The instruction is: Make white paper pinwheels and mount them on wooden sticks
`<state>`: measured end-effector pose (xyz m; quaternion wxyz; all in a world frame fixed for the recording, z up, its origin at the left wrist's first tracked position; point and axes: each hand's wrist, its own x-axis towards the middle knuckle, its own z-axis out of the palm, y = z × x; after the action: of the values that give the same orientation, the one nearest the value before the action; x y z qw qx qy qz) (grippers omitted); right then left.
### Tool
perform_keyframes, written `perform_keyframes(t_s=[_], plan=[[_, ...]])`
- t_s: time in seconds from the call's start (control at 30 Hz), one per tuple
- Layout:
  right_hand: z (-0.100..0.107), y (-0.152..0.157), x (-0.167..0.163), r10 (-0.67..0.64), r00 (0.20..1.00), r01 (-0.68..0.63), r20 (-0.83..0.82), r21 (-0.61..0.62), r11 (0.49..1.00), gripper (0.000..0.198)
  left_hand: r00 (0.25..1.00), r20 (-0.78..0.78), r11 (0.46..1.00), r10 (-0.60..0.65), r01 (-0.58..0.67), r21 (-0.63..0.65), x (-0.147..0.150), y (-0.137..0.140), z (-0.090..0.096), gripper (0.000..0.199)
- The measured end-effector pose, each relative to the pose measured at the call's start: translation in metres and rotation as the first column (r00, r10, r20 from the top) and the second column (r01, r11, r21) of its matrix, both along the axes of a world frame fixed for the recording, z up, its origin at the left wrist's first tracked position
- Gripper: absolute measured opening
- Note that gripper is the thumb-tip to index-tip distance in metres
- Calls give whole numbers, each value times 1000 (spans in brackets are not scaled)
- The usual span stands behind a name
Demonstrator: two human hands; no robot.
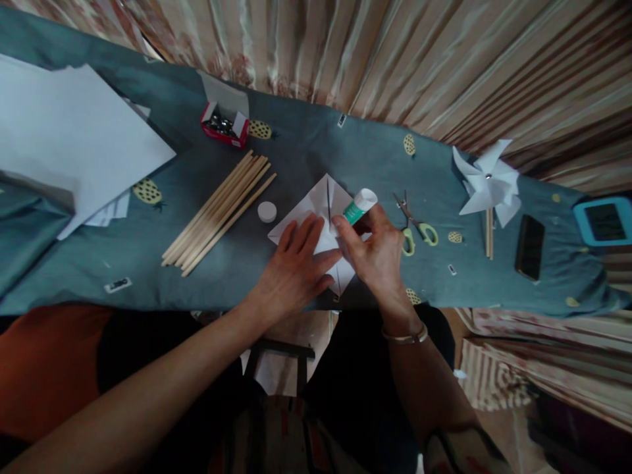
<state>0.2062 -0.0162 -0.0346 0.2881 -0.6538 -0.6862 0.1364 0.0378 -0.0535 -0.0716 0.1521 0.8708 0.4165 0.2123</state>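
Note:
A square of white paper (316,201) lies on the table with slits cut in from its corners. My left hand (296,270) rests flat on its left part, fingers spread. In my right hand (378,247) is a green and white glue stick (360,205), tilted with its base up; its lower end meets or hovers over the middle of the paper, hidden by my fingers. The round white cap (267,211) sits left of the paper. Just right of my right hand lie scissors (416,224) with pale green handles, blades parted.
Several wooden sticks (220,210) lie to the left, below a red box (225,125) of small metal pins. White paper sheets (83,131) are stacked far left. A finished paper pinwheel (488,181), a phone (530,247) and a blue-framed device (603,222) lie right. Curtains hang behind.

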Motion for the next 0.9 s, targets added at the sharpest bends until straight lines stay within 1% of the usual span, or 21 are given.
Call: perform_keyframes(t_s=[0.37,0.6,0.9], plan=[[2,-2,-6,38,999,-38,4,9,999,35,1000,5,999,-2,2,-38,1,0,2,45],[2,-5,-7,50,998,-50,25,-6,999,35,1000,-24,999,-11,10,-46,1,1,5,47],[3,-8,-8,83,996,-83,30,4,997,32,1000,-27,999,-17,16,-41,1,1,3,36]])
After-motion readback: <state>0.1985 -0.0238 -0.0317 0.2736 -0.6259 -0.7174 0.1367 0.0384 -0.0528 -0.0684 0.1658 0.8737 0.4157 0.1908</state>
